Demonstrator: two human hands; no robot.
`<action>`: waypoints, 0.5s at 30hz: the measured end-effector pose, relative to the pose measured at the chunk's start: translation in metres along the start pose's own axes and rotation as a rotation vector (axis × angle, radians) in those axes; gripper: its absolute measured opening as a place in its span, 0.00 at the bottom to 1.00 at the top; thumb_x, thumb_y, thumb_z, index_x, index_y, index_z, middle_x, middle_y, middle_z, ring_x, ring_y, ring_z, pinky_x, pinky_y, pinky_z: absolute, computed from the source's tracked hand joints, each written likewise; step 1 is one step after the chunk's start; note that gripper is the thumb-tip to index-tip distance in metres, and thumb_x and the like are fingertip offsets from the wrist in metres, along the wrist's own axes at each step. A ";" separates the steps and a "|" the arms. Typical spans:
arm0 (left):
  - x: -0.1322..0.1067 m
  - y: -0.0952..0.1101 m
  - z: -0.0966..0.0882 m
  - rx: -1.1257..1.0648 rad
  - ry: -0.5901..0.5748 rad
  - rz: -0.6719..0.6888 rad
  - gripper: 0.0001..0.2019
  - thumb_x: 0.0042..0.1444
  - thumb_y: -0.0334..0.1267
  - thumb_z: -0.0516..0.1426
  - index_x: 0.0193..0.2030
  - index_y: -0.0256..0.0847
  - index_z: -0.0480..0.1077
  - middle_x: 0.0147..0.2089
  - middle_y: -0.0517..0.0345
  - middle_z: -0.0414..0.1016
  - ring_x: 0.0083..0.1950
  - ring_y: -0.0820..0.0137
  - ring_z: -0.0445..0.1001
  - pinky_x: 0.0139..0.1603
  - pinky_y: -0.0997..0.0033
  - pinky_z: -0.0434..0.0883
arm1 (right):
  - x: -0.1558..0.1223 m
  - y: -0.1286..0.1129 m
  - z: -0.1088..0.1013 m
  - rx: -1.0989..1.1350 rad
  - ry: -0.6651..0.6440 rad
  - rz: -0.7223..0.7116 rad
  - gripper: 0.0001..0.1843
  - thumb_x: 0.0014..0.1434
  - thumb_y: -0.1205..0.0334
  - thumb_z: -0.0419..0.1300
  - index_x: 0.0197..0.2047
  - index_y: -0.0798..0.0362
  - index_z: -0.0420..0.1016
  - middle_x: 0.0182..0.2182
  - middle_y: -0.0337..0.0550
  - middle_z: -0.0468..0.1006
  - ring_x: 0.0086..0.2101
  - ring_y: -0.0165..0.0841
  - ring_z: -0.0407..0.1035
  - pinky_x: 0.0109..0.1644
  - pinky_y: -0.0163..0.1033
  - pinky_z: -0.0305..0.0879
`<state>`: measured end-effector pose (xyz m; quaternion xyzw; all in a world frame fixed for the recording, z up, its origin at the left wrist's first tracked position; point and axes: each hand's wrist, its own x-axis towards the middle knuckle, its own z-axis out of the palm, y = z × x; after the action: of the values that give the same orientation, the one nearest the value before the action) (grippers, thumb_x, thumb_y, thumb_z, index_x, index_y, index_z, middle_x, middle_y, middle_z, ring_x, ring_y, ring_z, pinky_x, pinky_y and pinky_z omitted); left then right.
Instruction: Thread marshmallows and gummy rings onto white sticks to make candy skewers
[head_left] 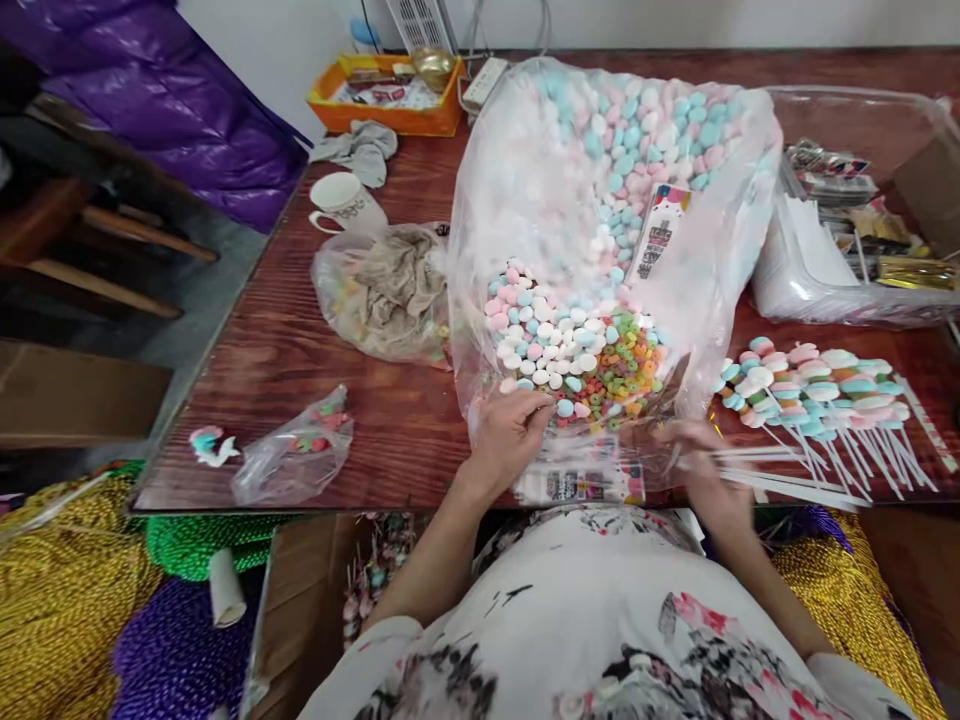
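My left hand (504, 442) rests at the near edge of a large clear plastic bag (472, 330). Its fingers are curled together; whatever they may hold is hidden. Right in front of them lie pink, white and blue oval beads (551, 345), with small multicoloured rings (626, 365) beside them. My right hand (709, 475), smeared by motion, is at the bag's right corner, close to several thin white sticks (795, 485). To its right lies a pile of finished bead-and-ring sticks (832, 385). Printed flat packets (581, 482) lie between my hands at the table edge.
A clear tub (795, 290) of packaging stands at the right. Leftward are a bag with a brown cloth (401, 275), a white mug (349, 205), a small bag (300, 450) and a mermaid-tail-like piece (214, 446). An orange tray (420, 122) sits at the back.
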<state>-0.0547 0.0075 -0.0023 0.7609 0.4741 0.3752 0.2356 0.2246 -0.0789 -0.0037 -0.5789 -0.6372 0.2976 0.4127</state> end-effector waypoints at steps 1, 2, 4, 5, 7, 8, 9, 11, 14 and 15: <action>0.000 0.004 0.005 0.035 -0.049 0.021 0.06 0.61 0.33 0.57 0.38 0.39 0.77 0.36 0.54 0.80 0.38 0.69 0.78 0.41 0.68 0.75 | 0.002 -0.001 0.016 0.043 -0.047 -0.024 0.16 0.68 0.60 0.48 0.51 0.48 0.75 0.45 0.47 0.78 0.49 0.40 0.72 0.55 0.48 0.69; 0.000 0.007 0.009 0.087 -0.099 0.037 0.06 0.61 0.33 0.57 0.39 0.39 0.76 0.39 0.52 0.79 0.40 0.67 0.77 0.43 0.66 0.74 | 0.004 0.000 0.029 0.119 -0.122 -0.086 0.16 0.68 0.61 0.49 0.52 0.48 0.74 0.47 0.47 0.77 0.50 0.39 0.71 0.56 0.47 0.69; 0.001 0.012 0.016 0.238 -0.208 0.056 0.06 0.60 0.32 0.56 0.41 0.39 0.75 0.43 0.49 0.77 0.45 0.64 0.74 0.47 0.62 0.73 | 0.005 0.007 0.043 0.181 -0.220 -0.165 0.17 0.68 0.65 0.49 0.55 0.48 0.73 0.50 0.47 0.76 0.52 0.38 0.70 0.57 0.46 0.68; 0.001 0.013 0.019 0.321 -0.257 0.057 0.07 0.60 0.31 0.55 0.42 0.39 0.74 0.45 0.48 0.75 0.46 0.62 0.72 0.47 0.60 0.72 | 0.005 0.011 0.046 0.190 -0.253 -0.188 0.19 0.67 0.67 0.49 0.57 0.48 0.72 0.51 0.47 0.75 0.53 0.37 0.69 0.58 0.46 0.68; 0.002 0.014 0.021 0.446 -0.315 0.050 0.08 0.60 0.29 0.53 0.42 0.39 0.74 0.45 0.46 0.72 0.48 0.60 0.68 0.46 0.59 0.71 | 0.004 0.019 0.046 0.174 -0.283 -0.201 0.22 0.66 0.68 0.50 0.60 0.47 0.70 0.51 0.48 0.74 0.53 0.37 0.69 0.57 0.47 0.68; 0.003 0.013 0.022 0.481 -0.322 0.048 0.09 0.60 0.28 0.53 0.42 0.39 0.74 0.45 0.46 0.72 0.48 0.59 0.67 0.46 0.59 0.71 | 0.004 0.022 0.046 0.167 -0.297 -0.203 0.23 0.65 0.69 0.50 0.61 0.47 0.70 0.51 0.48 0.74 0.52 0.38 0.69 0.56 0.47 0.69; 0.003 0.012 0.022 0.496 -0.318 0.049 0.09 0.61 0.29 0.52 0.42 0.39 0.74 0.45 0.46 0.71 0.48 0.59 0.66 0.45 0.59 0.70 | 0.003 0.024 0.045 0.163 -0.312 -0.213 0.23 0.65 0.69 0.49 0.61 0.47 0.69 0.50 0.48 0.74 0.50 0.38 0.70 0.54 0.47 0.70; 0.003 0.009 0.021 0.484 -0.304 0.067 0.09 0.62 0.31 0.52 0.43 0.39 0.73 0.45 0.47 0.71 0.48 0.59 0.66 0.46 0.59 0.70 | 0.001 0.027 0.045 0.160 -0.334 -0.246 0.25 0.65 0.70 0.48 0.62 0.46 0.68 0.48 0.48 0.76 0.48 0.37 0.72 0.51 0.45 0.72; -0.001 0.002 0.021 0.410 -0.289 0.096 0.09 0.64 0.33 0.51 0.44 0.38 0.73 0.45 0.47 0.73 0.47 0.59 0.66 0.46 0.59 0.69 | 0.002 0.026 0.046 0.160 -0.328 -0.255 0.26 0.67 0.68 0.47 0.66 0.47 0.64 0.52 0.49 0.77 0.50 0.39 0.72 0.54 0.47 0.70; -0.002 0.000 0.020 0.379 -0.279 0.099 0.10 0.63 0.32 0.51 0.45 0.37 0.73 0.45 0.47 0.73 0.47 0.59 0.66 0.47 0.59 0.69 | 0.003 0.025 0.047 0.168 -0.328 -0.225 0.26 0.67 0.66 0.47 0.67 0.47 0.63 0.52 0.49 0.77 0.51 0.40 0.72 0.56 0.48 0.69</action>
<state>-0.0393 0.0055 -0.0156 0.8583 0.4611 0.1818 0.1330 0.1962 -0.0680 -0.0472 -0.4115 -0.7294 0.3917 0.3810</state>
